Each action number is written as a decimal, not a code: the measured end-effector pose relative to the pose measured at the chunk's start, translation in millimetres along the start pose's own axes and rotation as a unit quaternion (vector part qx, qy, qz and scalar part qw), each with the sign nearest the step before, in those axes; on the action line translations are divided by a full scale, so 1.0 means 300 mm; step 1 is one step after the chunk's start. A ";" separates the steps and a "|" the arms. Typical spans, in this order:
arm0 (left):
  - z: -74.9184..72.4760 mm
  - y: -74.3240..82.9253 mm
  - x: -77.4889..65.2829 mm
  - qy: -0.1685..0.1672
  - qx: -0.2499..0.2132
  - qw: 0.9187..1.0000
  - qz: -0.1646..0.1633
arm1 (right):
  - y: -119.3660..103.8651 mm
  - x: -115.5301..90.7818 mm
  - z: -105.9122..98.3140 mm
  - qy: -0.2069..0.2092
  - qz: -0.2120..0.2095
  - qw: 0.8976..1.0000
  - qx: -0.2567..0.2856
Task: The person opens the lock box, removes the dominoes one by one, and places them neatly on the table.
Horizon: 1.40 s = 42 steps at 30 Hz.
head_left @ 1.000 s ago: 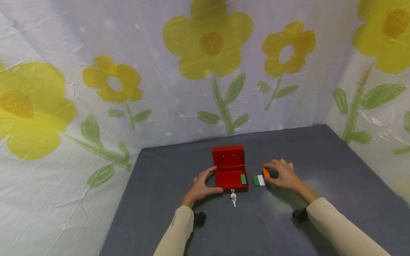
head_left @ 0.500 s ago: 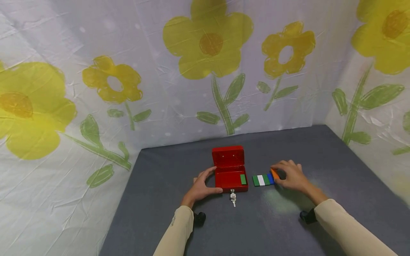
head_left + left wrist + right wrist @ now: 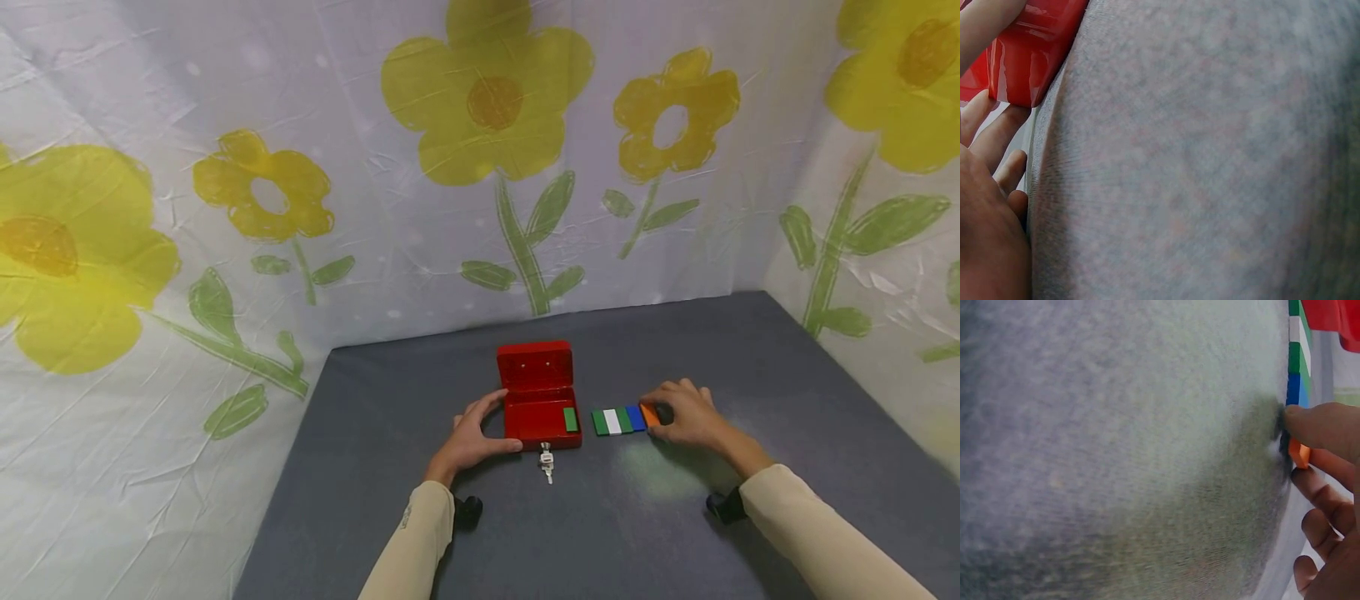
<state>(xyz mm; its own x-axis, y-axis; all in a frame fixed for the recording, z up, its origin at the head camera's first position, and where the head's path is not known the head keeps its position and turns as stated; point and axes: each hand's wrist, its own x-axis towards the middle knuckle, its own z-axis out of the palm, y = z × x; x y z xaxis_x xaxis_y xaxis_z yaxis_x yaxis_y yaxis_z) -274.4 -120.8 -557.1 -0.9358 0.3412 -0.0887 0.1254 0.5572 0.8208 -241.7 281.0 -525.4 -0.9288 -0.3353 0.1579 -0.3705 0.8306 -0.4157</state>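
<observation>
A small red cash box [image 3: 542, 423] stands with its lid up, a green block [image 3: 571, 419] lying inside at the right. My left hand [image 3: 474, 437] grips the box's left side, thumb at the front corner and fingers toward the back; in the left wrist view fingertips touch the red wall [image 3: 1019, 69]. Right of the box lies a row of flat blocks: green [image 3: 598, 423], white [image 3: 612, 422], green, then blue [image 3: 636, 418]. At the row's right end my right hand [image 3: 686, 414] pinches an orange block [image 3: 649, 415] between thumb and finger, close beside the blue one.
A key on a silvery holder [image 3: 547, 462] hangs from the lock at the box's front. Dark grey cloth [image 3: 585, 533] covers the table. Behind it hangs a white curtain [image 3: 420, 267] with yellow flowers. Both wrists carry black cameras.
My right hand has moved right with the orange block and lowered it to the row's end, uncovering the second green and the blue block. The left hand stays on the cash box.
</observation>
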 end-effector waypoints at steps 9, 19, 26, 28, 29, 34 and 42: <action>0.001 0.003 -0.005 0.002 -0.002 1.000 -0.004 | -0.014 0.016 -0.006 -0.023 0.002 1.000 0.006; -0.005 0.013 0.001 0.006 0.001 1.000 0.006 | -0.018 0.030 -0.015 -0.011 -0.006 1.000 0.008; -0.004 0.013 -0.002 0.005 -0.004 1.000 0.005 | -0.088 0.056 -0.020 0.028 -0.042 0.998 0.034; -0.003 0.011 -0.002 0.006 -0.002 1.000 0.008 | -0.112 0.066 -0.009 0.036 -0.052 0.997 0.040; -0.003 0.009 -0.001 0.005 -0.001 1.000 0.010 | -0.123 0.072 -0.002 0.042 -0.058 0.997 0.042; 0.001 0.002 -0.001 0.004 0.003 1.000 0.011 | -0.179 0.094 0.044 0.053 -0.078 0.994 0.062; -0.001 0.002 0.000 0.002 0.003 1.000 0.010 | -0.254 0.130 0.093 0.049 -0.105 0.992 0.058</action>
<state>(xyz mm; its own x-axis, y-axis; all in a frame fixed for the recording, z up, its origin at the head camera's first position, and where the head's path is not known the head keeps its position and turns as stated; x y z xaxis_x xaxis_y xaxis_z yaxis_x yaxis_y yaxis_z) -274.6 -120.6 -556.4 -0.9343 0.3497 -0.0691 0.1469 0.5543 0.8193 -249.6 192.2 -512.6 -0.8297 -0.4464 0.3352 -0.5577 0.6887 -0.4633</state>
